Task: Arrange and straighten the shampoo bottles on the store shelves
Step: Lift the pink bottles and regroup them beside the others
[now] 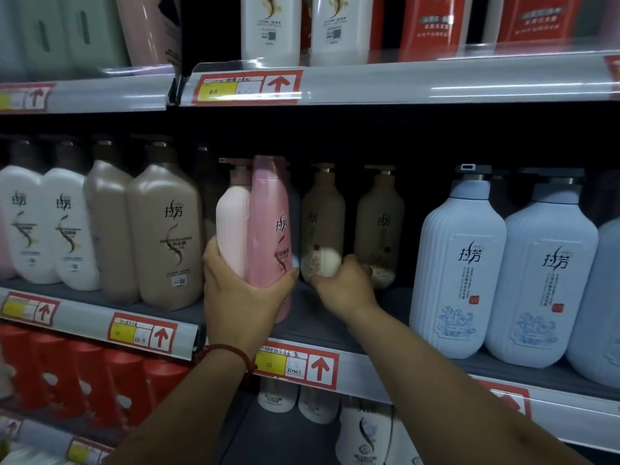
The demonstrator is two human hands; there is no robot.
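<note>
Grips pink bottles point(270, 213) in left hand point(245, 297); curls right hand point(342, 286) at beige bottle point(322, 216) beyond, hold unclear.

I see a red-bordered price tag point(248, 87) with a yellow patch and an upward arrow; a similar lower tag point(297, 364) carries handwritten numbers.

Upright pink bottle pair point(268, 236); beige bottle point(322, 223) behind

pink bottle point(271, 236), pale blue bottles point(463, 263), tan bottles point(167, 229), red bottles point(110, 384)
</note>
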